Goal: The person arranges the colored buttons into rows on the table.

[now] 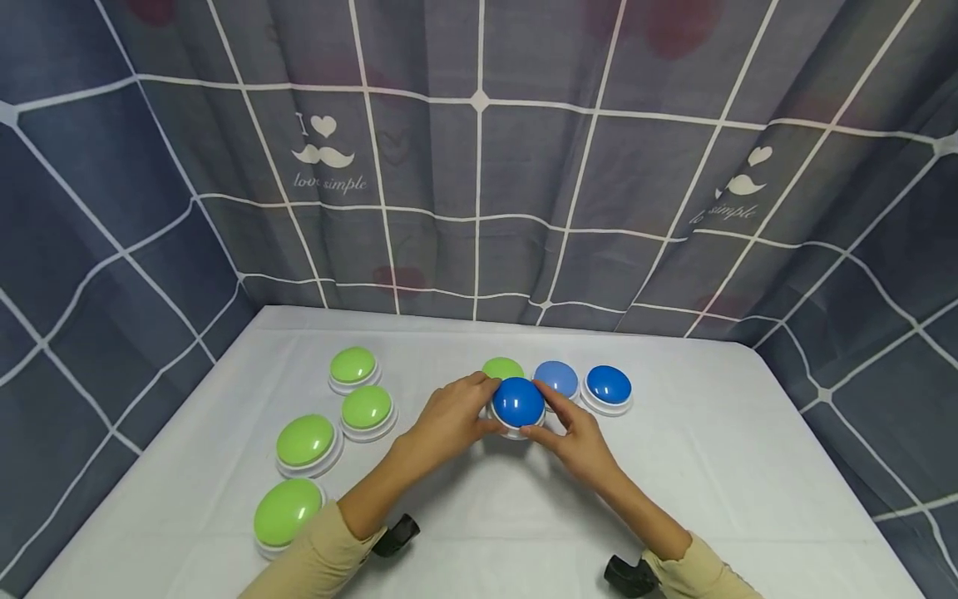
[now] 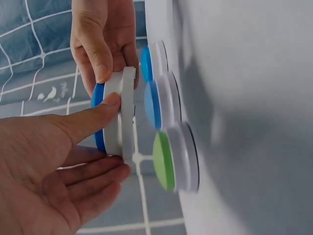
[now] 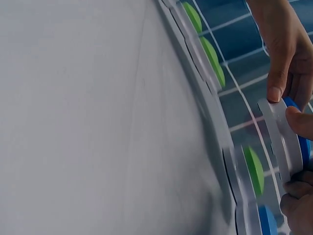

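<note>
Both hands hold one blue push button (image 1: 518,403), a round blue dome on a white base. My left hand (image 1: 451,414) pinches its left side, and my right hand (image 1: 575,434) grips the right side. In the left wrist view, the held button (image 2: 113,117) is raised off the white surface, its dome facing away from it. Just behind it, in a row, stand a green button (image 1: 502,368), a lighter blue button (image 1: 557,378) and another blue button (image 1: 609,386). The held button partly hides the green one.
Several green buttons (image 1: 305,441) stand at the left of the white-covered table (image 1: 479,532), the nearest one partly behind the left sleeve (image 1: 314,553). Dark grid-patterned curtains (image 1: 419,150) enclose the table at the back and sides. A black strap piece (image 1: 630,576) hangs at the right wrist.
</note>
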`<action>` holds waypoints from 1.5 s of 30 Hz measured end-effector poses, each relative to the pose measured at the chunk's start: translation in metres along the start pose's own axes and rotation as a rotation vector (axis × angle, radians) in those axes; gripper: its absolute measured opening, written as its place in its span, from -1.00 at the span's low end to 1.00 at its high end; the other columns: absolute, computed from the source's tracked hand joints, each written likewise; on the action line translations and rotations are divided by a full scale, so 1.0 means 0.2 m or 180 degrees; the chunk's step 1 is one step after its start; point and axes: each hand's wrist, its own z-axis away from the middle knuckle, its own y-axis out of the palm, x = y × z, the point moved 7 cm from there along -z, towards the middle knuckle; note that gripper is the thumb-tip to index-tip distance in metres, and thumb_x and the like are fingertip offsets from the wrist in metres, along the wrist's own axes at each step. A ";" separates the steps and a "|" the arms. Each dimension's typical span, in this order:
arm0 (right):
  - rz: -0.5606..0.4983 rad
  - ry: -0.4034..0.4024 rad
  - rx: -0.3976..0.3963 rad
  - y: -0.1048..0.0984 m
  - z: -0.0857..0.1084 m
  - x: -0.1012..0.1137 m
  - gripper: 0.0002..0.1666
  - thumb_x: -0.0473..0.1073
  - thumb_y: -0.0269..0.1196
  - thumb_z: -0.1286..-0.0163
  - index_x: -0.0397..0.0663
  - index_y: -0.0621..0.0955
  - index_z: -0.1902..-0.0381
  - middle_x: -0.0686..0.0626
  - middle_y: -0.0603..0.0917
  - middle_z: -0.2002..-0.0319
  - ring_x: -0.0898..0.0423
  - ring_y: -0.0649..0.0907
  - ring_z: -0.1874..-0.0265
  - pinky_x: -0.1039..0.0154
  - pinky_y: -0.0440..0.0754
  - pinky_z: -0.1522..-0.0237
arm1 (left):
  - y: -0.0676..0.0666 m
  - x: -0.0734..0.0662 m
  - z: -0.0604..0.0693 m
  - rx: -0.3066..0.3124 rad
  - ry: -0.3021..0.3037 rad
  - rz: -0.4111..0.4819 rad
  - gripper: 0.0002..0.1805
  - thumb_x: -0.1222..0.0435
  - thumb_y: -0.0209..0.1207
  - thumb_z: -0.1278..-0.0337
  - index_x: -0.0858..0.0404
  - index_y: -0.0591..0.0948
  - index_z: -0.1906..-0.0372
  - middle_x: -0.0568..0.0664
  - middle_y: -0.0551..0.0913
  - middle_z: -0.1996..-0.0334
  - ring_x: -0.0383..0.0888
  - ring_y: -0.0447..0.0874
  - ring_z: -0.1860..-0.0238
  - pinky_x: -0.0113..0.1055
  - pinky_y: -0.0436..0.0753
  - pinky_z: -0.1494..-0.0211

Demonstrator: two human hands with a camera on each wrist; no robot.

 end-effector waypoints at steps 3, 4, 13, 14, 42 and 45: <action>0.0091 -0.0001 -0.0097 -0.09 0.01 -0.03 -0.15 -0.16 0.44 -0.25 -0.20 0.36 -0.44 -0.18 0.37 -0.41 -0.14 0.29 -0.42 -0.10 0.22 -0.35 | 0.05 -0.05 -0.08 0.0033 0.0102 -0.0015 -0.37 0.12 0.52 0.07 0.28 0.61 -0.13 0.01 0.64 0.08 -0.10 0.65 0.11 -0.15 0.68 0.15; 0.0122 0.0005 -0.0130 -0.12 0.02 -0.04 -0.15 -0.17 0.43 -0.26 -0.21 0.35 -0.44 -0.19 0.36 -0.41 -0.16 0.28 -0.42 -0.09 0.22 -0.35 | 0.06 -0.06 -0.11 0.0037 0.0139 -0.0012 -0.36 0.11 0.51 0.05 0.28 0.60 -0.15 0.00 0.64 0.05 -0.10 0.65 0.08 -0.14 0.68 0.12; 0.0403 0.0218 -0.0354 -0.39 0.08 -0.13 -0.15 -0.18 0.39 -0.31 -0.28 0.28 -0.46 -0.33 0.28 -0.43 -0.24 0.23 -0.43 -0.12 0.18 -0.36 | 0.25 -0.23 -0.35 0.0132 0.0386 0.0054 -0.35 0.09 0.44 -0.07 0.27 0.55 -0.24 0.03 0.61 -0.13 -0.09 0.60 -0.11 -0.22 0.62 -0.05; 0.0448 0.0234 -0.0383 -0.42 0.09 -0.14 -0.14 -0.18 0.39 -0.32 -0.28 0.28 -0.46 -0.34 0.27 -0.43 -0.25 0.23 -0.43 -0.11 0.18 -0.36 | 0.27 -0.25 -0.38 0.0151 0.0393 0.0046 -0.35 0.09 0.45 -0.06 0.25 0.55 -0.24 0.02 0.61 -0.12 -0.10 0.60 -0.11 -0.23 0.63 -0.04; 0.1088 0.0789 -0.0755 -0.88 0.23 -0.44 -0.03 -0.02 0.33 -0.38 -0.41 0.13 -0.49 -0.47 0.18 -0.42 -0.41 0.22 -0.37 0.50 0.23 -0.27 | 0.70 -0.60 -0.85 0.0668 0.0677 -0.0191 -0.33 -0.03 0.39 -0.10 0.08 0.52 -0.30 -0.19 0.61 -0.07 -0.32 0.56 -0.06 -0.50 0.50 -0.09; 0.1248 0.0880 -0.0687 -0.89 0.21 -0.47 -0.02 0.01 0.33 -0.38 -0.41 0.12 -0.49 -0.49 0.19 -0.40 -0.44 0.22 -0.36 0.02 0.27 -0.36 | 0.71 -0.60 -0.87 0.0715 0.0642 -0.0289 -0.33 -0.04 0.38 -0.10 0.08 0.52 -0.31 -0.19 0.61 -0.06 -0.32 0.57 -0.05 -0.48 0.50 -0.10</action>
